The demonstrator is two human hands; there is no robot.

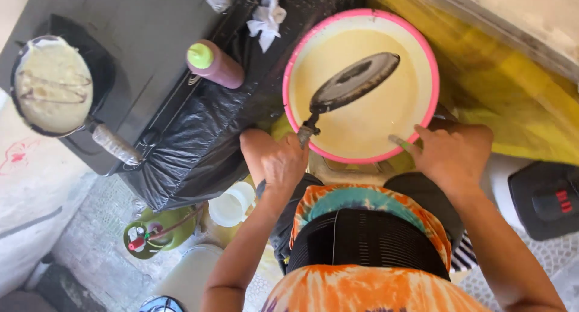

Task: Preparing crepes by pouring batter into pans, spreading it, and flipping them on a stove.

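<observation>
The left hand has its fingers closed around the handle of a dark round pan held above the batter in a pink-rimmed basin, while the right hand pinches the basin's rim at five o'clock.

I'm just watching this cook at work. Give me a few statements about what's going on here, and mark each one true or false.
1. The left hand holds a dark round pan over the pink-rimmed bowl of batter. True.
2. The right hand rests at the bowl's rim. True.
3. The bowl is empty. False: it holds pale batter.
4. The bottle has a red cap. False: the cap is green.
5. A second pan on the left holds a pale crepe. True.
</observation>
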